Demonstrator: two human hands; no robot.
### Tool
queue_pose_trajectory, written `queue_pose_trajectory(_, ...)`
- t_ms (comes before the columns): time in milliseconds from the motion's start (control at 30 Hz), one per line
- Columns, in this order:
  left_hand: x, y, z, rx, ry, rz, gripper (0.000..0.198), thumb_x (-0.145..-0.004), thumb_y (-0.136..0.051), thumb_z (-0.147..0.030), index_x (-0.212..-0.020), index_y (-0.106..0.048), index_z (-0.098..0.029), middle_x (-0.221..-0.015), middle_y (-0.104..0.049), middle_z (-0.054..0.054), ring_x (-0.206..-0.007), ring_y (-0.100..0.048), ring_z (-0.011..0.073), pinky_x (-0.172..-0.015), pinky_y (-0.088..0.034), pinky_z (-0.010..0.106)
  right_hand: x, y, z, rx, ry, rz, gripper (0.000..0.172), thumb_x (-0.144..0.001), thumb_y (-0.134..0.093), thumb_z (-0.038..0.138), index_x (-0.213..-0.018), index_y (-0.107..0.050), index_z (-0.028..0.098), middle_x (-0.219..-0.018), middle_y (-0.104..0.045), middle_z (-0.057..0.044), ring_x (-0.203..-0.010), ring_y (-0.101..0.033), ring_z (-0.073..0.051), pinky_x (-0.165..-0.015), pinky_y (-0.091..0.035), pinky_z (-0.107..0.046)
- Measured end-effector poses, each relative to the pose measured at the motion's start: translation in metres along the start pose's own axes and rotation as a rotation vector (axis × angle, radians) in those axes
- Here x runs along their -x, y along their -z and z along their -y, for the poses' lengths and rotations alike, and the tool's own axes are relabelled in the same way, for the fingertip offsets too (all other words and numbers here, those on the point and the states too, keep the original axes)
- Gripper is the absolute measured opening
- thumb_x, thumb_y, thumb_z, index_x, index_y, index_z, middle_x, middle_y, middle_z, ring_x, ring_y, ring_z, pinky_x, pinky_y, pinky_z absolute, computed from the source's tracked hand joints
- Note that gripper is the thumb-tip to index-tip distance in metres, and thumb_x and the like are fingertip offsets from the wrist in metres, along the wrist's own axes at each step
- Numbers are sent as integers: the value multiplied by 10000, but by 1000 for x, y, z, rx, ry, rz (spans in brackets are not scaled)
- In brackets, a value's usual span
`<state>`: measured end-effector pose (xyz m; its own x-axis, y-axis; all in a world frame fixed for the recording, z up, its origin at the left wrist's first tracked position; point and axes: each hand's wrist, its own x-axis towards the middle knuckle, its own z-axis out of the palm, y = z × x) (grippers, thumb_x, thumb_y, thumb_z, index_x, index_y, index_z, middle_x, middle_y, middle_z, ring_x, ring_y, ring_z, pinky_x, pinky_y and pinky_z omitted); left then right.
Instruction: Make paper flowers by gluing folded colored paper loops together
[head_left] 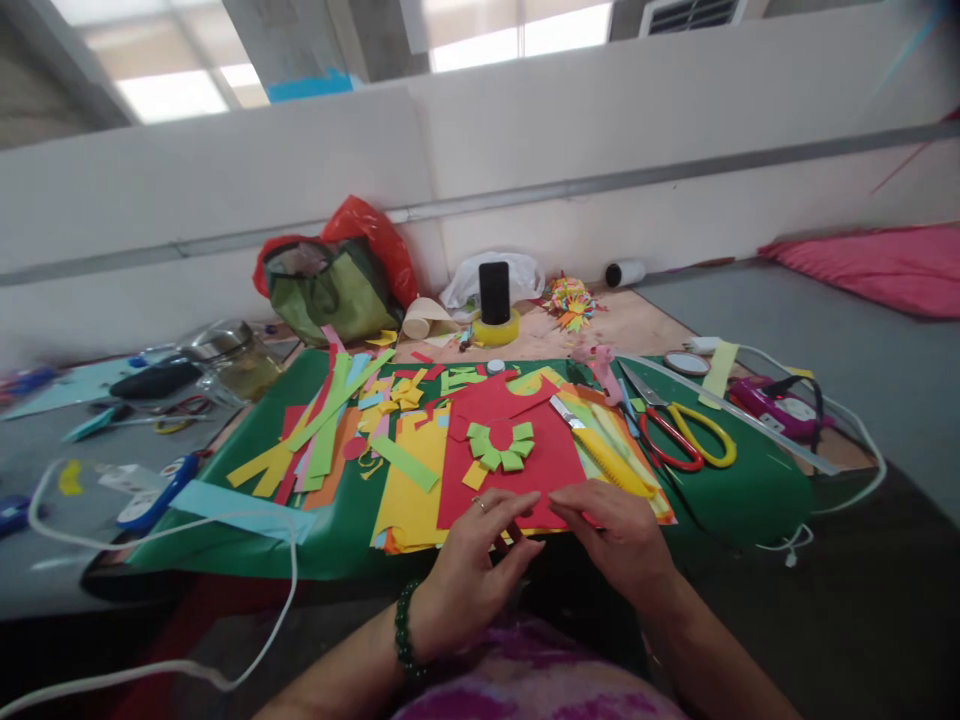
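My left hand (484,550), with a dark bead bracelet on its wrist, is over the front edge of a red paper sheet (465,505). Its thumb and forefinger are apart, and I see nothing between them. Close by on the right, my right hand (619,530) has thumb and fingertips pinched together; whatever they hold, if anything, is too small to make out. Just beyond both hands, a ring of folded green paper pieces (491,458) lies on the red sheet with a small yellow-orange paper piece (475,474) at its lower left. A yellow utility knife (611,460) rests right of it.
Paper strips (326,420) and yellow sheets (409,470) cover the left of a green mat (757,500). Scissors (686,435), a clear ruler (750,420) and a pink glue gun (600,370) lie right. Behind stand a phone (494,292) on a tape roll (496,330) and a green bag (322,295).
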<state>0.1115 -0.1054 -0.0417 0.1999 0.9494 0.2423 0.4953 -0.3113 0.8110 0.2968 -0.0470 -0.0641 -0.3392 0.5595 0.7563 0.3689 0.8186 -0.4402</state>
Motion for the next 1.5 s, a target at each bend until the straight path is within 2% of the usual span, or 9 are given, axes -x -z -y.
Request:
queue_pose_trajectory(233, 1, -4, 2, 101, -78, 6, 301, -916, -569, -351, -1113, -721, -182, -959, -712, 106, -874, -670, 179, -789, -550, 281, 1, -2, 17, -70, 23, 42, 203, -896, -576, 160, -702, -538, 209, -582, -602, 28, -524, -562, -97, -520, -418, -202)
queue_pose_trajectory(567, 5, -3, -4, 9, -136, 75, 458, -944, -468, -487, -832, -778, -170, -708, -690, 95, -638, -618, 135, -595, -472, 225, 1, -5, 20, 65, 123, 124, 464, -978, -459, 419, -570, -431, 200, -485, -490, 34, -443, -423, -78, -472, -255, -245)
queue_pose_trajectory(733, 5, 22, -6, -47, -133, 82, 523, -873, -530, -596, -662, -727, -161, -573, -640, 52, -559, -583, 116, -548, -429, 213, 7, 2, 15, 79, 114, 184, 381, -970, -493, 414, -662, -533, 192, -504, -533, 37, -452, -477, -82, -478, -298, -238)
queue_pose_trajectory(800, -1, 41, -5, -200, -15, 97, 508, -784, -603, -658, -846, -749, -175, -648, -680, 38, -612, -616, 137, -599, -453, 231, 8, 6, 10, 90, 60, 184, 322, -970, -503, 378, -714, -562, 192, -543, -567, 28, -479, -518, -89, -489, -338, -227)
queue_pose_trajectory(900, -16, 68, -6, -463, 132, 129, 429, -860, -572, -569, -1037, -724, -209, -871, -738, 54, -769, -669, 180, -716, -494, 281, 8, 12, 4, 109, -22, 148, 229, -976, -497, 287, -787, -590, 195, -636, -616, 2, -559, -583, -108, -534, -414, -217)
queue_pose_trajectory(1033, -50, 89, 1, -715, 179, 109, 501, -883, -534, -543, -1201, -647, -173, -1175, -689, 128, -1112, -617, 285, -922, -485, 392, 10, 11, -6, 208, -75, 128, 185, -981, -461, 262, -933, -627, 194, -827, -680, -60, -746, -657, -163, -653, -519, -260)
queue_pose_trajectory(1133, -81, 90, 17, -657, 192, 115, 577, -870, -536, -537, -1279, -579, -132, -1226, -657, 155, -1107, -616, 279, -954, -478, 396, 14, 5, -13, 317, -109, 189, 227, -990, -418, 271, -956, -631, 202, -894, -696, -76, -788, -669, -192, -670, -546, -300)
queue_pose_trajectory(1233, -110, 86, 35, -477, 315, 268, 611, -855, -558, -468, -1331, -518, -86, -1289, -618, 177, -1052, -644, 244, -882, -515, 320, 18, 1, -16, 377, -105, 259, 212, -974, -427, 225, -948, -637, 210, -895, -705, -74, -788, -670, -201, -683, -557, -320)
queue_pose_trajectory(1500, -164, 95, 48, -709, 315, 270, 509, -857, -535, -420, -1251, -589, -101, -1128, -700, 137, -999, -659, 250, -814, -510, 290, -3, 38, -13, 368, -62, 417, 227, -949, -440, 182, -1022, -655, 192, -980, -724, -90, -855, -696, -206, -709, -571, -323)
